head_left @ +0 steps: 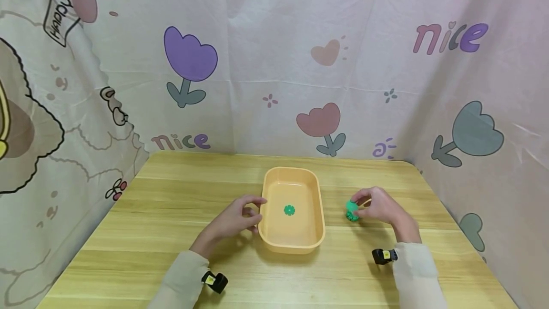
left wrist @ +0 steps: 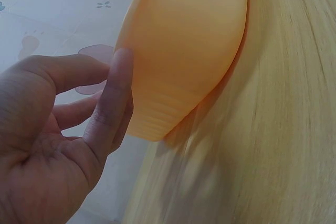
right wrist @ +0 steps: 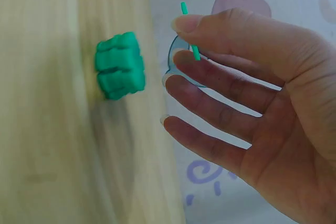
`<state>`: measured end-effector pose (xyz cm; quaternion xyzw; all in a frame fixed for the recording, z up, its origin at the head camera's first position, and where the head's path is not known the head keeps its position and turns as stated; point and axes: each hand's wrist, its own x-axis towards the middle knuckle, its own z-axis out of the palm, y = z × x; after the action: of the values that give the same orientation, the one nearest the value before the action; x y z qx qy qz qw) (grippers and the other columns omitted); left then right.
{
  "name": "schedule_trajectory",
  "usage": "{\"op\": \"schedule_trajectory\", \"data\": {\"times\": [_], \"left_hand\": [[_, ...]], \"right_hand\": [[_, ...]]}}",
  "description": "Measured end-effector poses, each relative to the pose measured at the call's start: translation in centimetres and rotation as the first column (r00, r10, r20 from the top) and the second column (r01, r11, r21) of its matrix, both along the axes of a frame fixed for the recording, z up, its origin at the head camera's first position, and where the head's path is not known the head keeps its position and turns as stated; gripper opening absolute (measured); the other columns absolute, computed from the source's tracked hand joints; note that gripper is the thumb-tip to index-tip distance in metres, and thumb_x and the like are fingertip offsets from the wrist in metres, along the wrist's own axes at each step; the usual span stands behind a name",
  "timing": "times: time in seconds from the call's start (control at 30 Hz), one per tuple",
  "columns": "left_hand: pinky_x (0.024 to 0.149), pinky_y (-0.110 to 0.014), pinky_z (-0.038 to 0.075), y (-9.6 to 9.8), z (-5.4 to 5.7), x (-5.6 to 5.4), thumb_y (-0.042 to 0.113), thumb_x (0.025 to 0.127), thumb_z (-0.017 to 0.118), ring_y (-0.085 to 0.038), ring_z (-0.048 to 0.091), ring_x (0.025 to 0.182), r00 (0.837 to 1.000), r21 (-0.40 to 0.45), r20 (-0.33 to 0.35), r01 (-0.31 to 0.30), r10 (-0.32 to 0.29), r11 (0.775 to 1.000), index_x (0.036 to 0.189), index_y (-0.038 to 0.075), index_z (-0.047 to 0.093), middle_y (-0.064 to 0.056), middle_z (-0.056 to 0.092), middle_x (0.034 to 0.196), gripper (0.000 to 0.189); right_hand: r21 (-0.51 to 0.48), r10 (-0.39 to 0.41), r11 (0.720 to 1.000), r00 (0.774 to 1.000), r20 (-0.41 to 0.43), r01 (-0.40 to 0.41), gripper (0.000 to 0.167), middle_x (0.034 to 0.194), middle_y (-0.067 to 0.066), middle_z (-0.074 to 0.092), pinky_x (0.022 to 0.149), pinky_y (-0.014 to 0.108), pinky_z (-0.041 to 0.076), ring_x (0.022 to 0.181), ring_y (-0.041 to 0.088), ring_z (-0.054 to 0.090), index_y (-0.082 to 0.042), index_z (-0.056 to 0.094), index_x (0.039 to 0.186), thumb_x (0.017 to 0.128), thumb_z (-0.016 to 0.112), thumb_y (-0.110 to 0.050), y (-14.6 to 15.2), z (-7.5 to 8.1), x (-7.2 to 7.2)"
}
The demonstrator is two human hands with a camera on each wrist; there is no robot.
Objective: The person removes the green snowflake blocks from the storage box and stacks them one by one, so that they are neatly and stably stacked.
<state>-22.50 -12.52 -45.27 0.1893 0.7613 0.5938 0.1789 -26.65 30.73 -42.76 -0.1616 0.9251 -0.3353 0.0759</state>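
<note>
At the left long side of an orange tray [head_left: 320, 213], my left hand [head_left: 237, 214] pinches the rim, its thumb against the outer wall. The left wrist view has the hand [left wrist: 68, 119] close beside the tray's outer wall [left wrist: 184, 45]. One green notched, flower-shaped disc [head_left: 289, 210] lies flat inside the tray. My right hand [head_left: 379, 206] holds a thin green disc [head_left: 351, 205] between thumb and fingers, seen edge-on in the right wrist view. Just below it, a green stack of notched pieces [right wrist: 119, 66] stands on the table, apart from the fingers.
A wood-grain table [head_left: 184, 180] bears the tray and the green pieces. Behind it hangs a printed cloth [head_left: 257, 51] with flowers and lettering, and more cloth closes off both sides. Small black cameras [head_left: 383, 256] sit at both wrists.
</note>
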Motion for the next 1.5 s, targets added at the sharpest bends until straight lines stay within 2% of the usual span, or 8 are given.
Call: {"op": "schedule_trajectory", "data": {"times": [0.17,0.23,0.5,0.9,1.5], "left_hand": [[0.078,-0.041,0.068,0.1,0.0,0.0,0.002,0.101,0.06,-0.017,0.067,0.081,1.0,0.001,0.004,0.0,0.0,1.0,0.147,-0.008,0.044,-0.03,0.046,0.131,0.05],[0.078,-0.041,0.068,0.1,0.0,0.0,0.003,0.101,0.061,-0.018,0.067,0.081,1.0,0.003,0.006,-0.002,0.002,1.0,0.147,-0.008,0.044,-0.029,0.046,0.13,0.05],[0.077,-0.04,0.068,0.0,-0.1,0.0,0.004,0.1,0.062,-0.016,0.067,0.082,1.0,0.014,0.003,0.002,-0.002,1.0,0.147,-0.008,0.044,-0.03,0.045,0.13,0.051],[0.078,-0.041,0.068,0.1,-0.2,-0.2,0.001,0.1,0.061,-0.018,0.066,0.083,1.0,0.001,0.02,-0.021,0.021,1.0,0.147,-0.006,0.045,-0.028,0.046,0.131,0.05],[0.078,-0.041,0.068,0.2,0.0,0.0,0.003,0.1,0.062,-0.019,0.067,0.083,1.0,-0.003,0.021,-0.021,0.021,1.0,0.147,-0.006,0.046,-0.028,0.045,0.133,0.05]], "right_hand": [[-0.004,0.011,1.0,1.0,0.016,-0.011,0.025,0.103,0.01,0.077,0.086,0.035,0.065,0.097,0.022,0.07,-0.003,0.076,0.104,0.081,0.085,-0.008,0.6,-0.9,-0.1],[0.002,0.012,1.0,1.0,0.02,-0.012,0.026,0.103,0.009,0.077,0.084,0.033,0.065,0.097,0.022,0.071,-0.004,0.076,0.104,0.081,0.085,-0.008,0.7,-1.1,-0.1],[0.022,0.017,1.0,0.999,0.028,-0.018,0.027,0.101,0.009,0.077,0.087,0.042,0.065,0.097,0.025,0.072,-0.003,0.076,0.104,0.08,0.086,-0.007,1.0,-1.7,-0.1],[0.012,0.052,0.999,0.998,0.018,-0.052,0.025,0.101,0.009,0.077,0.082,0.035,0.066,0.094,0.022,0.07,-0.003,0.076,0.102,0.079,0.086,-0.005,0.9,-2.0,-0.2],[0.054,0.006,0.998,1.0,0.023,-0.007,0.029,0.099,0.006,0.077,0.083,0.036,0.064,0.093,0.02,0.07,-0.005,0.076,0.102,0.078,0.09,-0.013,0.9,-2.3,-0.4]]}}
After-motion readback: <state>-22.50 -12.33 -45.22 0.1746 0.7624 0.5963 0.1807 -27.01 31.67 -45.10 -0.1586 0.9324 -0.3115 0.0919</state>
